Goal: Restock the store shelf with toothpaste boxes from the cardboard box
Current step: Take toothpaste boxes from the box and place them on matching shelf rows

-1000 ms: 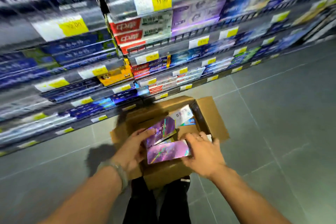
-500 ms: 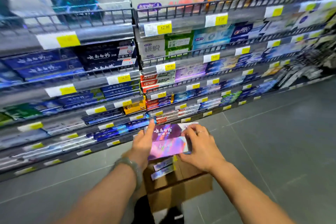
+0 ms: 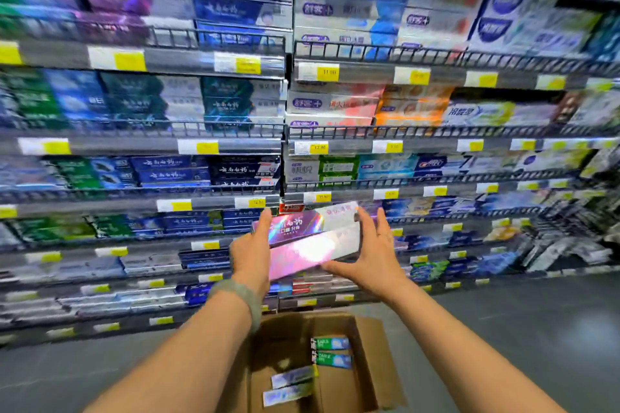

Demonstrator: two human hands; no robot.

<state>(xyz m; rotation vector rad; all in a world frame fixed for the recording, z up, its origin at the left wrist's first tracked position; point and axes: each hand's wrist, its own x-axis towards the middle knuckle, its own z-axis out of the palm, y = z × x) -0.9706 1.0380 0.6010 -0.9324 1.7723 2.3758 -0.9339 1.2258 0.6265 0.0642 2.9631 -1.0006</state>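
Left hand [image 3: 251, 253] and right hand [image 3: 373, 253] clamp toothpaste boxes [image 3: 310, 238] (two, I think; blurry) endwise, fingers straight, right thumb propping underneath so the stack sits square, mid-air before shelf [image 3: 110, 145], above cardboard box [image 3: 373, 357].

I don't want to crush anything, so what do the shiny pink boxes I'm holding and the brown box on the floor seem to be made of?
Pink toothpaste boxes: probably thin card with glossy holographic foil, given the rainbow glare on their faces. Cardboard box: matte brown cardboard, likely corrugated, with plain unprinted flaps folded open.
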